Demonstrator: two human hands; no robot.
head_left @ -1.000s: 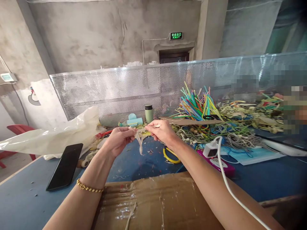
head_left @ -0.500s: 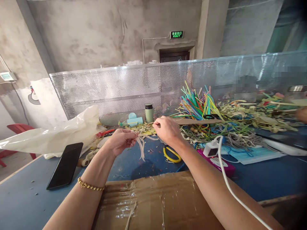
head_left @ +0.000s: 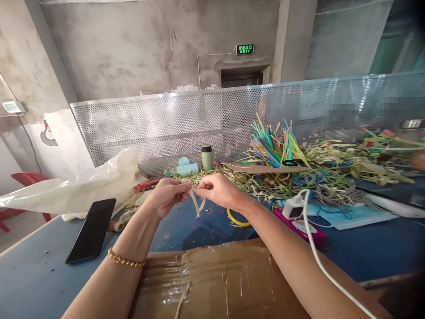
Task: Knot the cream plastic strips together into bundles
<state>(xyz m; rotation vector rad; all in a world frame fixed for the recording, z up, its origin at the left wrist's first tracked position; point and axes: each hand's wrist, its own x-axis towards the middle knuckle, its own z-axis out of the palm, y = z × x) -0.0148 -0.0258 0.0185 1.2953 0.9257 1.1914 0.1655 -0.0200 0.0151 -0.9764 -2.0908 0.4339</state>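
Observation:
My left hand and my right hand meet above the blue table. Both pinch the same thin pale strips, which hang down between the fingertips. A gold bracelet circles my left wrist. Just behind my hands lies a heap of pale and green strips. Yellow-handled pliers rest on the table under my right wrist.
A cardboard box sits right in front of me. A black phone and a pale plastic bag lie left. Coloured strips, a charger with white cable, a green flask and a perforated metal screen stand behind.
My right hand reached out to the strip heap, then came back left to meet my left hand at the hanging strips. My left hand stayed in place.

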